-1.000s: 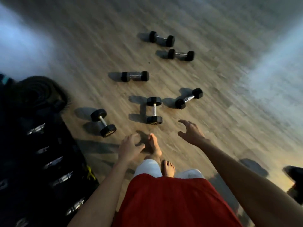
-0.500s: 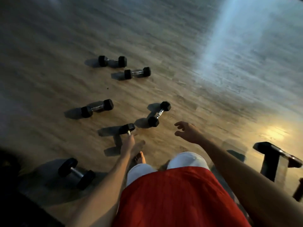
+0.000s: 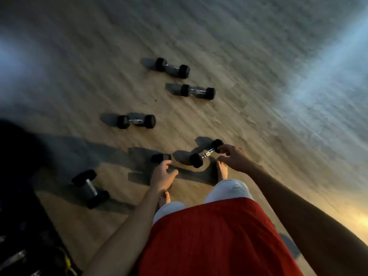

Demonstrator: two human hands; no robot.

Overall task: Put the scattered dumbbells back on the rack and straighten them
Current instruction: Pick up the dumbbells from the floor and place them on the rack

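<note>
Several black hex dumbbells with chrome handles lie scattered on the wood floor. My right hand hovers with spread fingers over the right end of a small tilted dumbbell, fingertips at its far head, holding nothing. My left hand hangs open just below another dumbbell, whose near part it hides. A larger dumbbell lies at the left. One more dumbbell rests mid-floor, and a farther pair, dumbbell and dumbbell, sit beyond. The dark rack fills the lower left corner.
My bare feet stand on the wood floor right behind the two nearest dumbbells. Bright glare marks the lower right corner and a pale band the upper right. The view is motion-blurred.
I have stepped forward and bent lower. Both hands dropped toward the two nearest dumbbells; the right hand now reaches the tilted one. The rack edge came back into view at left.
</note>
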